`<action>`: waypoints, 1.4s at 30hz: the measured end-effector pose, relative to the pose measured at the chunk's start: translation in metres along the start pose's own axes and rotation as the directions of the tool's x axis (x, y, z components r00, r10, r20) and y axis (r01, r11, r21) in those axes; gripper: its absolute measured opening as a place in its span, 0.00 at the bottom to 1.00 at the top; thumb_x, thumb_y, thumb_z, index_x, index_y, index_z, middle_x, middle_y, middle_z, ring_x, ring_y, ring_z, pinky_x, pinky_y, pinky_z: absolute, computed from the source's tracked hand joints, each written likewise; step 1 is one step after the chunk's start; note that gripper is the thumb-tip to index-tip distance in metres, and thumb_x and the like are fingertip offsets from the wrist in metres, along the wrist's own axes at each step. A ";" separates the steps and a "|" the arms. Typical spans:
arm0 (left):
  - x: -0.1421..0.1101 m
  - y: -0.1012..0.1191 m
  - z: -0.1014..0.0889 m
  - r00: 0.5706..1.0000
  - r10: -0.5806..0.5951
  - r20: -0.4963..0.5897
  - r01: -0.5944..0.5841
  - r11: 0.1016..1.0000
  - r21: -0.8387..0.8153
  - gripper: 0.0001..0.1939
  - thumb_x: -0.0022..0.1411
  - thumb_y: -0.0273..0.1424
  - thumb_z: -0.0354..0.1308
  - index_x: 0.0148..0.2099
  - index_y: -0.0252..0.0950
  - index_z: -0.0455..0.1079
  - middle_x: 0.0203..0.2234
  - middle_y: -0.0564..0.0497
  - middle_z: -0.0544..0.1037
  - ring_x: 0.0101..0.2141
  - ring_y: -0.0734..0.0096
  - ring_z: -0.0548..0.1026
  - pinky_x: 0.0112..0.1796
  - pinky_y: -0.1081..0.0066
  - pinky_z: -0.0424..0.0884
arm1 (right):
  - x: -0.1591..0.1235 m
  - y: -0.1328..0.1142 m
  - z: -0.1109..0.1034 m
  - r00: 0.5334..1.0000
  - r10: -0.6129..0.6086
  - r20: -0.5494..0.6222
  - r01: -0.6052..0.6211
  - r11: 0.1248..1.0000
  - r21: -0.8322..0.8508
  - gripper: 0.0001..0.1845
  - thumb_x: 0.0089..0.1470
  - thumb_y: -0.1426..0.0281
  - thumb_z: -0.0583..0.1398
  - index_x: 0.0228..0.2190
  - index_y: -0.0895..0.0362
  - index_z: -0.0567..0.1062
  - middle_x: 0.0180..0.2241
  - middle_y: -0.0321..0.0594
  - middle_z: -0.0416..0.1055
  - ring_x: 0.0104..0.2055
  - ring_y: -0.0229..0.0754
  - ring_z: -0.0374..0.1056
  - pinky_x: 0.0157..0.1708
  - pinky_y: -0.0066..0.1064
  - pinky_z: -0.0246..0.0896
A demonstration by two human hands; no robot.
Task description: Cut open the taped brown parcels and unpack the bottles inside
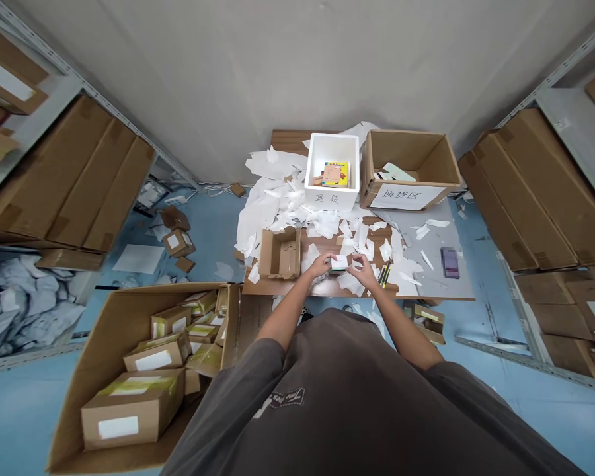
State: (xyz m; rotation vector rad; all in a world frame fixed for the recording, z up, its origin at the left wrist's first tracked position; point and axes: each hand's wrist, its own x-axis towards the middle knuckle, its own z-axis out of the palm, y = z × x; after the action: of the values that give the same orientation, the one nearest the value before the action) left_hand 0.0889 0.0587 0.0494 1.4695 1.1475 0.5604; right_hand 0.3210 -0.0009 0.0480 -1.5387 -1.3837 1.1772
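Observation:
A small white box with a green side (338, 263) is held low over the near part of the table. My left hand (322, 264) grips its left end, fingers closed around it. My right hand (363, 270) is at its right end, thumb and fingers bent in against the edge; the exact contact is too small to make out. Left of my hands stands an open cardboard box (280, 254). Scraps of white paper (322, 223) lie behind and around my hands. Yellow-and-black pens or cutters (385, 275) rest just right of my right hand.
At the table's back are a white foam box (332, 198) holding small packs and a labelled carton (403, 198) with items inside. A phone (449, 263) lies on the right. A large carton of parcels (74, 390) stands at left. Shelves with cartons (540, 192) flank both sides.

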 end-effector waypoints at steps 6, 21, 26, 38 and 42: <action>-0.001 0.009 -0.009 0.990 0.057 0.128 -0.072 0.991 0.111 0.23 0.47 0.25 0.70 0.48 0.38 0.76 0.55 0.43 0.79 0.59 0.50 0.75 0.62 0.56 0.70 | 0.007 0.001 0.001 0.991 -0.075 0.112 0.091 0.986 -0.141 0.13 0.54 0.63 0.63 0.41 0.52 0.78 0.57 0.51 0.75 0.61 0.55 0.70 0.56 0.45 0.69; -0.002 -0.026 0.004 0.996 0.084 -0.012 -0.082 0.992 0.094 0.33 0.53 0.30 0.76 0.61 0.39 0.75 0.71 0.37 0.66 0.70 0.44 0.67 0.67 0.51 0.65 | 0.016 0.029 0.009 0.985 -0.059 0.161 0.080 0.989 -0.127 0.30 0.50 0.69 0.63 0.56 0.51 0.80 0.63 0.48 0.74 0.69 0.58 0.66 0.70 0.56 0.60; 0.008 -0.052 0.026 0.992 -0.050 -0.116 0.019 0.966 -0.256 0.63 0.47 0.27 0.79 0.80 0.41 0.52 0.68 0.32 0.69 0.59 0.49 0.77 0.60 0.51 0.73 | 0.030 0.056 0.030 0.989 0.097 0.112 -0.118 0.973 0.199 0.55 0.47 0.64 0.67 0.74 0.48 0.59 0.68 0.53 0.66 0.69 0.59 0.66 0.64 0.55 0.67; 0.053 -0.146 0.044 0.989 -0.134 -0.065 0.087 0.873 -0.479 0.65 0.47 0.33 0.79 0.80 0.46 0.49 0.73 0.35 0.63 0.59 0.55 0.74 0.57 0.58 0.75 | 0.072 0.143 0.064 0.961 0.217 0.170 -0.269 0.875 0.403 0.62 0.40 0.60 0.77 0.72 0.43 0.59 0.69 0.49 0.66 0.67 0.56 0.68 0.67 0.55 0.66; 0.057 -0.144 0.039 0.990 -0.135 -0.049 0.094 0.867 -0.490 0.65 0.46 0.35 0.80 0.80 0.46 0.50 0.72 0.34 0.63 0.58 0.55 0.75 0.57 0.56 0.75 | 0.077 0.138 0.067 0.959 0.231 0.161 -0.280 0.850 0.445 0.61 0.40 0.61 0.77 0.71 0.44 0.59 0.67 0.49 0.68 0.63 0.55 0.71 0.64 0.54 0.68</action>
State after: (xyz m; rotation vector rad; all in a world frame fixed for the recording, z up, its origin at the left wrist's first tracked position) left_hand 0.0962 0.0748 -0.1093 0.9428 1.0511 0.7687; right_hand 0.2992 0.0523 -0.1138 -1.3494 -0.8750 1.6353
